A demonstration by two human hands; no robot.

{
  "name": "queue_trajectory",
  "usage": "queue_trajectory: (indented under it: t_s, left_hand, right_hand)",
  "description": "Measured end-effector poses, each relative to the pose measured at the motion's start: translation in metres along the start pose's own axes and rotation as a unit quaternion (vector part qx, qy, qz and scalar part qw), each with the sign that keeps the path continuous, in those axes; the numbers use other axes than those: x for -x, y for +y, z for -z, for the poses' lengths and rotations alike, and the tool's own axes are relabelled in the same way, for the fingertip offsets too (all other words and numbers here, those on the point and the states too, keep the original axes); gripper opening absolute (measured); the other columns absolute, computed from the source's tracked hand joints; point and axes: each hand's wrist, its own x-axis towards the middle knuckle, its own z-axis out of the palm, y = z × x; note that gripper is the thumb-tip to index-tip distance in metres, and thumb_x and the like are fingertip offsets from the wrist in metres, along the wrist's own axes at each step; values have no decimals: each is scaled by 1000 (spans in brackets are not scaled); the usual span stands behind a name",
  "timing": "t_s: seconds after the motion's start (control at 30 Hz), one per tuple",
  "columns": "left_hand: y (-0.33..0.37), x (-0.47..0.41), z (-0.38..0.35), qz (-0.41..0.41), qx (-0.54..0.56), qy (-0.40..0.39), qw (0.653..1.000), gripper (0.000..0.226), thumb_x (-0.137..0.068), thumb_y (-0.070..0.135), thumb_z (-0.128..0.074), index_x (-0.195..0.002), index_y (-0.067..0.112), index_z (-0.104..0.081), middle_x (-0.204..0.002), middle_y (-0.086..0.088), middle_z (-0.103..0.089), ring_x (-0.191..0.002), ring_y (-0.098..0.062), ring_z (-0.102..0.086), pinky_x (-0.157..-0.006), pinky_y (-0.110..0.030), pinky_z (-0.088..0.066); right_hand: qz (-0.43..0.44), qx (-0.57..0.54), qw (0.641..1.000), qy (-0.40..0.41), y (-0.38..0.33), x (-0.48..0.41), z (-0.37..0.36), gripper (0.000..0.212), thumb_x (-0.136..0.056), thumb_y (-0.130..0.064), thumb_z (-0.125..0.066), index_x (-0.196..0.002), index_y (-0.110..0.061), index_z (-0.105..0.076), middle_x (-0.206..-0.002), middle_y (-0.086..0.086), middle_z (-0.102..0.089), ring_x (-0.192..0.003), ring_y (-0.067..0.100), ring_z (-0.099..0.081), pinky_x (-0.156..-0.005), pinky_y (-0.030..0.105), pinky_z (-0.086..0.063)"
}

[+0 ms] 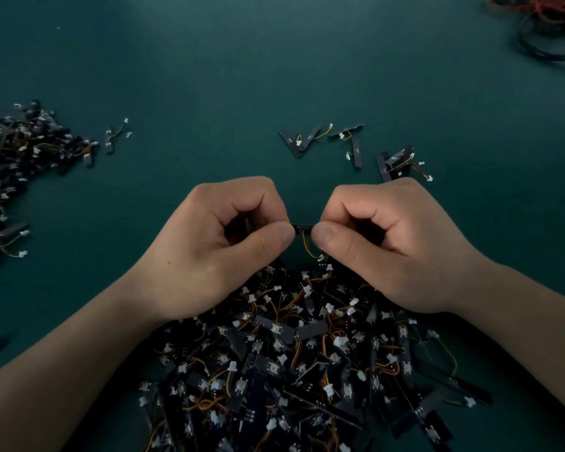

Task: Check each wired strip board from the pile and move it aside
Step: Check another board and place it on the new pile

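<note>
Dark green bench (209,76) runs past every side of the frame, dimly lit. Both forearms come in from the lower corners and meet at the centre, the backs of the hands turned up.

The left hand (216,246) has its fingers (268,236) curled, with thumb and forefinger pinching the left end of a small black board (302,227). The right hand (388,246) mirrors it and pinches the right end. The board lies level between the two thumbs, raised just over the far edge of the pile (291,370). A yellow and orange wire (307,247) loops down from it to a white plug (321,257) close to the pile's top.

A second heap (17,164) sits at the left edge, well apart from the hands. A few loose boards (356,145) lie just beyond the knuckles. Tangled cables (548,24) fill the far right corner. Open green surface stretches between the heap and the loose boards, and on behind them.

Pale markings on boards in the pile are too small to read.
</note>
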Motion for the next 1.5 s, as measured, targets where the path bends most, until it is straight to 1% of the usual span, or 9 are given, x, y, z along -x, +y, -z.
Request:
queue_trajectory:
  t_s: [0.57, 0.73, 0.93, 1.03, 1.1, 1.2, 1.27, 1.33, 1.5]
  left_hand:
    - [0, -1, -1, -7, -16, 1, 1000, 17, -96, 30, -61, -83, 19, -65, -75, -3, -58, -65, -26, -52, -60, -38, -44]
    - [0, 0, 0, -3, 9, -14, 1000, 19, -96, 30, -60, -83, 17, -65, -75, -7, -57, -65, -28, -50, -60, -38, -42]
    - [0, 0, 0, 0, -12, -13, 1000, 17, -97, 31, -61, -83, 22, -65, -73, -1, -57, -63, -21, -51, -59, -31, -42]
    - [-1, 1, 0, 5, 1, 3, 1000, 17, -98, 34, -60, -96, 20, -70, -73, 0, -59, -61, -13, -50, -58, -22, -41]
    - [-2, 0, 0, 19, 12, 26, 999, 24, -97, 38, -57, -110, 23, -70, -79, -2, -62, -63, -20, -52, -58, -25, -43]
    - [-2, 0, 0, 32, 4, 42, 999, 24, -97, 33, -56, -115, 25, -70, -88, -1, -67, -71, -27, -55, -63, -26, -46]
    - [-2, 0, 0, 40, -12, 32, 999, 20, -95, 21, -61, -111, 27, -71, -89, 5, -67, -70, -23, -55, -62, -25, -46]
    - [-1, 2, 1, 41, -50, 2, 998, 27, -89, 12, -63, -109, 29, -72, -90, 11, -65, -69, -17, -55, -63, -25, -46]
    - [3, 3, -3, 12, -190, -79, 979, 32, -88, 27, -69, -119, 34, -74, -119, 19, -61, -114, -10, -62, -96, -28, -49]
  right_hand:
    - [-13, -15, 1000, -24, 2, -1, 1, 31, -99, -17, -60, -69, -11, -55, -50, -7, -41, -43, 6, -36, -46, 16, -27]
    - [-7, -20, 999, -28, 1, 0, 1, 39, -99, -30, -56, -64, -14, -50, -49, -7, -38, -43, 7, -34, -44, 22, -27]
    - [2, -1, 999, -42, 3, 0, 0, 43, -98, -29, -53, -60, -12, -43, -48, -4, -34, -44, 9, -31, -44, 25, -26]
    - [4, 0, 998, -58, 4, -1, 1, 46, -99, -31, -53, -59, -12, -43, -48, -6, -33, -43, 9, -30, -44, 26, -26]
    - [15, -5, 999, -39, 5, -1, 1, 46, -101, -29, -52, -59, -13, -42, -49, -7, -33, -43, 8, -30, -45, 24, -25]
    - [23, -42, 997, 60, 4, 0, 1, 37, -103, -27, -49, -69, -15, -55, -54, -6, -40, -46, 7, -35, -47, 22, -29]
    - [23, -79, 990, 118, 4, 0, 1, 24, -106, -28, -47, -95, -19, -67, -59, -2, -45, -49, 14, -41, -48, 31, -35]
    - [11, -91, 986, 139, 4, 0, 1, 28, -107, -31, -46, -121, -19, -67, -61, -1, -46, -52, 26, -44, -52, 43, -38]
    - [0, -65, 991, 116, 5, -2, 0, 32, -108, -35, -44, -113, -20, -72, -56, 5, -48, -50, 26, -47, -51, 46, -38]
